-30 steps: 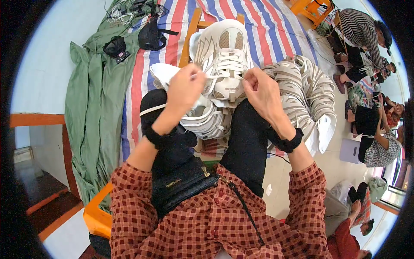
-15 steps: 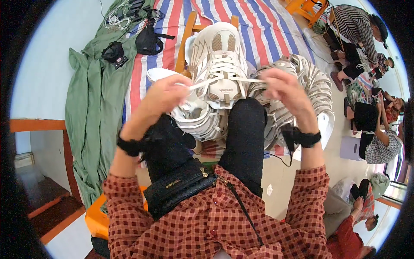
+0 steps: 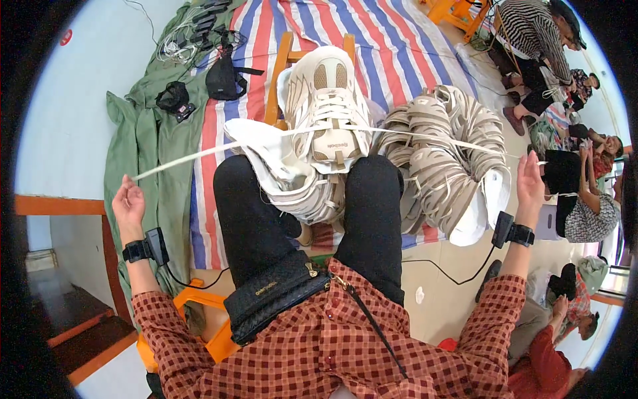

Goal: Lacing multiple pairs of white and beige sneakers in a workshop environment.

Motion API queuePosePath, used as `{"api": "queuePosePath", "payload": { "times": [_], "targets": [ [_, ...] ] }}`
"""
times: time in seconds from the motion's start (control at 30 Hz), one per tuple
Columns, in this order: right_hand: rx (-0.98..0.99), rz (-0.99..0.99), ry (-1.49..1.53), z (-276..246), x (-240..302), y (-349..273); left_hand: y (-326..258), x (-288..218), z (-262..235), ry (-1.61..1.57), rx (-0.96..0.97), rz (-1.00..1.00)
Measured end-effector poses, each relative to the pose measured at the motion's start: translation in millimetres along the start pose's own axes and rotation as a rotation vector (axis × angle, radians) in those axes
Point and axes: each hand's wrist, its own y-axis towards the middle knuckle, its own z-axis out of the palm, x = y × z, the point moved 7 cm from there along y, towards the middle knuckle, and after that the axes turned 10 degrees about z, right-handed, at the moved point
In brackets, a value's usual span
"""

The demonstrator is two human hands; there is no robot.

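Note:
A beige and white sneaker [image 3: 332,113] sits toe away above my knees, propped at a wooden stand [image 3: 272,100]. Its pale shoelace [image 3: 199,155] is threaded through the eyelets, and both loose ends stretch taut out to the sides. At the far left, my left hand [image 3: 129,203] pinches one end. My right hand [image 3: 530,181], raised at the right, has its fingers together on the other end, whose tip pokes out past them. Beside the sneaker, another pale shoe [image 3: 266,149] with a white insole area lies on more footwear to the left.
Many similar shoes [image 3: 432,139] are stacked in rows to the right on a striped sheet [image 3: 399,46]. Green cloth [image 3: 146,153], a black pouch [image 3: 226,78] and cables [image 3: 179,43] lie to the left. A black bag [image 3: 272,292] rests on my lap. Several people sit at the right.
Both hands have moved apart, outward from beside the sneaker and toward me, drawing the lace ends out long. The sneaker stays on the stand.

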Motion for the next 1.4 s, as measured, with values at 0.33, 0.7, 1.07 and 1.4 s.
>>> {"api": "queuePosePath", "payload": {
  "times": [0.33, 0.7, 1.07, 1.4],
  "targets": [
    [0.652, -0.032, -1.357, 144, -190, -102, -3, 3, -55, 0.41, -0.353, 0.205],
    [0.527, 0.053, -1.103, 174, -254, -103, -105, 165, 218, 1.159, 0.55, 0.079],
    [0.587, -0.017, -1.285, 168, -271, -117, -146, 268, 310, 1.51, 1.006, 0.881],
    [0.59, 0.097, -1.004, 170, -277, -112, -156, 297, 335, 1.994, 1.213, 0.89]
  ]
}}
